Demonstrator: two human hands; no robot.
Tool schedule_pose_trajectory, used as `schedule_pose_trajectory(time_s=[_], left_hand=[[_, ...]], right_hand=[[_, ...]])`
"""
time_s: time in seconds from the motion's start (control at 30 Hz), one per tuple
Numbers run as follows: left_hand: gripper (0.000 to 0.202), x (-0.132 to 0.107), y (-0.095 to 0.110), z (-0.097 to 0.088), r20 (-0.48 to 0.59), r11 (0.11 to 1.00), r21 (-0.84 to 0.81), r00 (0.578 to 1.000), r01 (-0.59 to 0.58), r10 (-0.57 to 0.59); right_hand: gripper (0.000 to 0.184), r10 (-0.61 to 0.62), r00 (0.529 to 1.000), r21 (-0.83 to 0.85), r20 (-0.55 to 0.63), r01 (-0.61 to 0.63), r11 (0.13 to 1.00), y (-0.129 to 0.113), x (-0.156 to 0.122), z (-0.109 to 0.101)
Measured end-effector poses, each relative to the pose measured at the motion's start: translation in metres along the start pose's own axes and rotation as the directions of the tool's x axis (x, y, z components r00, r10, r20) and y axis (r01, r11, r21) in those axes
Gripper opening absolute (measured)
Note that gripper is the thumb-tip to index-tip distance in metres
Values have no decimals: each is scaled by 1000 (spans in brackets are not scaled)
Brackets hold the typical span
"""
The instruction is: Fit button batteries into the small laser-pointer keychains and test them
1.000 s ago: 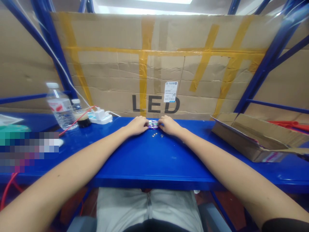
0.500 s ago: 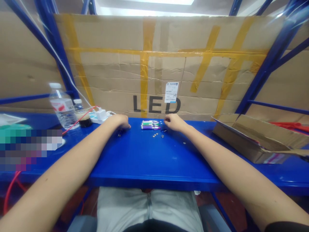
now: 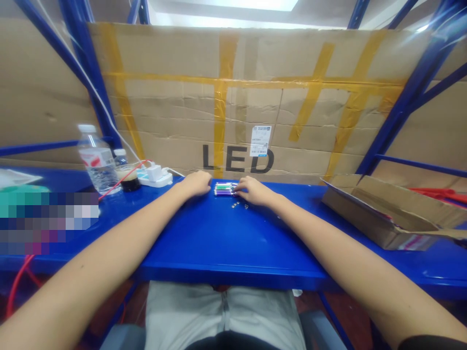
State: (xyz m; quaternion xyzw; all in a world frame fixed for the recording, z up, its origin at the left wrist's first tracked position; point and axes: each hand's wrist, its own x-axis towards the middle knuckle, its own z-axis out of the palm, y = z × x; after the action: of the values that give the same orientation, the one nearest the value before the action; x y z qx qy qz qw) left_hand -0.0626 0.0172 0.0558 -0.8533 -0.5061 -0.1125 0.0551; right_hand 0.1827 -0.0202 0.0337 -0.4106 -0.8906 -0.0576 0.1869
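A row of small coloured cylinders (image 3: 224, 188), green, purple and silver, lies side by side far back on the blue table (image 3: 226, 243). My left hand (image 3: 197, 183) rests knuckles-up just left of the row, fingers curled against its end. My right hand (image 3: 253, 190) lies on the row's right end, fingers bent over it. Whether either hand grips a piece is hidden. Two or three small silver round parts (image 3: 239, 205) lie loose just in front of the row.
A taped cardboard sheet marked LED (image 3: 237, 158) stands behind the table. A water bottle (image 3: 97, 160), a small dark jar (image 3: 126, 176) and a white power strip (image 3: 155, 175) with a red cable sit at the left. An open cardboard box (image 3: 386, 211) lies at the right.
Both hands were pressed against the row a second ago, then drew apart, the left going further left. Now they have closed in on the row's two ends again.
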Motion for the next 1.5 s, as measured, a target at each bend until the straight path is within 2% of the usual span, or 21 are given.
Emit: schedule_pose_trajectory(time_s=[0.07,0.13,0.27,0.5,0.57,0.63,0.7,0.77,0.87,0.93,1.03,1.1,1.13,1.2,1.27,1.3,1.37,1.5], left_hand=[[16,0,11,6,9,980,-113,986,-164,167],[16,1,18,12,12,962,-165,975,-215,220],[16,2,20,16,16,953,-210,974,-220,228],[8,-3,23,8,108,954,-250,975,-164,196],[6,-4,26,6,62,935,-281,968,-217,243],[5,-4,29,4,-36,893,-352,957,-281,288],[6,-3,31,3,-144,837,-451,951,-309,274],[7,-2,33,2,-223,780,-548,952,-302,212],[10,-1,34,1,-283,714,-634,948,-297,143],[9,-1,34,1,-308,696,-645,941,-315,141],[11,0,37,3,-342,669,-654,927,-353,154],[16,2,39,4,-337,574,-752,937,-324,88],[20,3,40,5,-312,481,-829,950,-286,28],[30,5,40,4,-202,210,-961,977,-182,-76],[42,6,39,3,-63,-59,-996,995,-68,-84],[48,5,38,1,-8,-159,-987,998,-18,-61],[57,4,36,-2,52,-281,-959,999,46,-15],[69,-1,34,-8,80,-399,-913,996,85,29]], right_hand=[[18,-50,998,-48,27,51,998,-7,4,4],[17,-63,996,-78,55,67,995,-12,8,7],[16,-57,997,-76,59,62,995,-17,10,6],[9,-71,995,-73,69,76,994,-23,13,6],[7,-96,994,-69,54,100,993,-24,14,8],[10,-106,994,-63,21,108,992,-24,15,8],[13,-80,996,-36,-30,79,996,-24,15,7],[17,-13,996,44,-89,17,999,-23,14,2],[16,123,983,223,-137,-90,971,-21,9,-8],[14,185,974,285,-132,-141,948,-21,5,-13],[14,150,977,230,-150,-113,967,-20,1,-16],[17,80,981,146,-178,-54,988,-20,0,-15],[18,44,981,105,-190,-25,994,-19,0,-14],[20,-24,977,36,-210,33,999,-19,0,-13],[22,-87,968,-13,-237,87,996,-20,0,-13],[24,-110,961,-28,-254,106,994,-21,0,-14],[25,-123,951,-41,-285,116,992,-22,0,-15],[26,-98,950,-57,-298,84,995,-27,0,-17]])
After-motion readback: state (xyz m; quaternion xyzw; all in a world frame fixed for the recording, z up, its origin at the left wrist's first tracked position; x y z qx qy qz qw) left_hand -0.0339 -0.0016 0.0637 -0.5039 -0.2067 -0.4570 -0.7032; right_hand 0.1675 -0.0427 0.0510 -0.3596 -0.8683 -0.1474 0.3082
